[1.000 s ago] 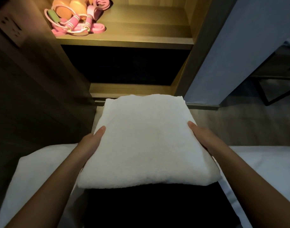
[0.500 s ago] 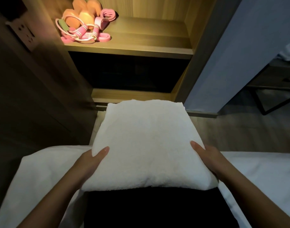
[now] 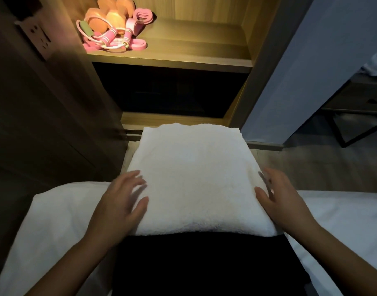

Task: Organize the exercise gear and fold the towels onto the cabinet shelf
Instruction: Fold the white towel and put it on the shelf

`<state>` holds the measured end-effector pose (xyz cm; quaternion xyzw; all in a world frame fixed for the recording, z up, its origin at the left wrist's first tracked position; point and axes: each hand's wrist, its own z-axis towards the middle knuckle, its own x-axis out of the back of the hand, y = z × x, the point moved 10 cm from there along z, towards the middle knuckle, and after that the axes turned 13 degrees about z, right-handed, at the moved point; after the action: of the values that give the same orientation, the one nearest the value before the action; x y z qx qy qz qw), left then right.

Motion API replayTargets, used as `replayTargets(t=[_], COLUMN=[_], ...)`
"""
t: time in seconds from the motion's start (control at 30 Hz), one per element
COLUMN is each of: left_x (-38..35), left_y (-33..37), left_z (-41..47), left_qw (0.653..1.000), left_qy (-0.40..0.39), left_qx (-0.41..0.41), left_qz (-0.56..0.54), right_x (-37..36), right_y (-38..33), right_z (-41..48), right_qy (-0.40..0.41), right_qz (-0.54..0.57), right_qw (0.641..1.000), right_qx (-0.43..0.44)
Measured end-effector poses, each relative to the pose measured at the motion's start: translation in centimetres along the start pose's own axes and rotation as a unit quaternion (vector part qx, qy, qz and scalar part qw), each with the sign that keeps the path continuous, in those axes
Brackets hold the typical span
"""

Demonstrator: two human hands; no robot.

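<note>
Folded towel: a thick white towel [image 3: 196, 178], folded to a squarish pad, is lying flat in the middle of the frame, its near edge resting over a black surface [image 3: 204, 263] at the bottom centre.
Left hand: the left hand [image 3: 121, 201] is sitting at the towel's left edge with fingers spread and straight, gripping nothing; the thumb is overlapping the edge, while the fingers are too blurred to tell whether they are touching.
Right hand: the right hand [image 3: 283, 197] is mirroring it at the towel's right edge – fingers splayed and loose, thumb lying against the towel's side, nothing grasped.
Bed: white bedding [image 3: 55, 221] is spreading out at the lower left and lower right, on both sides of the black surface.
Cabinet shelf: a lit wooden shelf [image 3: 194, 50] is running across the upper middle; its right part is showing bare wood.
Exercise gear: in the upper left, on the shelf's left end, orange dumbbells [image 3: 110, 18] are standing behind a pink jump rope [image 3: 107, 38] and a pink resistance band [image 3: 136, 46] – all bunched together and touching.
Lower compartment: a dark opening [image 3: 168, 90] is sitting under the shelf, just beyond the towel's far edge.
Wall socket: a socket plate [image 3: 39, 37] is showing on the dark panel at the far upper left.
</note>
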<state>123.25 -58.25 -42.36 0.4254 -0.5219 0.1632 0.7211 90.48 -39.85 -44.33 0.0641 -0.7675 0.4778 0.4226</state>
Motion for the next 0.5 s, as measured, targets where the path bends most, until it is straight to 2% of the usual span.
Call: replayTargets(t=[0.1, 0.17, 0.33, 0.5], left_x=[-0.7, -1.6, -2.7, -3.5], left_y=[3.7, 4.5, 4.7, 5.3], left_z=[-1.2, -1.3, -0.8, -1.7], left_qw=[0.99, 0.981, 0.958, 0.927], left_qy=[-0.058, -0.114, -0.205, -0.213], left_qx=[-0.122, -0.145, -0.156, -0.209], left_qz=[0.035, 0.06, 0.126, 0.226], right_x=[-0.1, -1.5, -5.5, -6.5], right_y=[-4.2, -6.2, -6.5, -6.3], right_z=[-2.2, -3.9, -5.4, -5.5], right_qy=[-0.041, -0.097, -0.212, -0.206], right_qz=[-0.047, -0.087, -0.188, -0.262], right_qw=[0.986, 0.965, 0.924, 0.908], right_qx=[0.152, 0.226, 0.258, 0.255])
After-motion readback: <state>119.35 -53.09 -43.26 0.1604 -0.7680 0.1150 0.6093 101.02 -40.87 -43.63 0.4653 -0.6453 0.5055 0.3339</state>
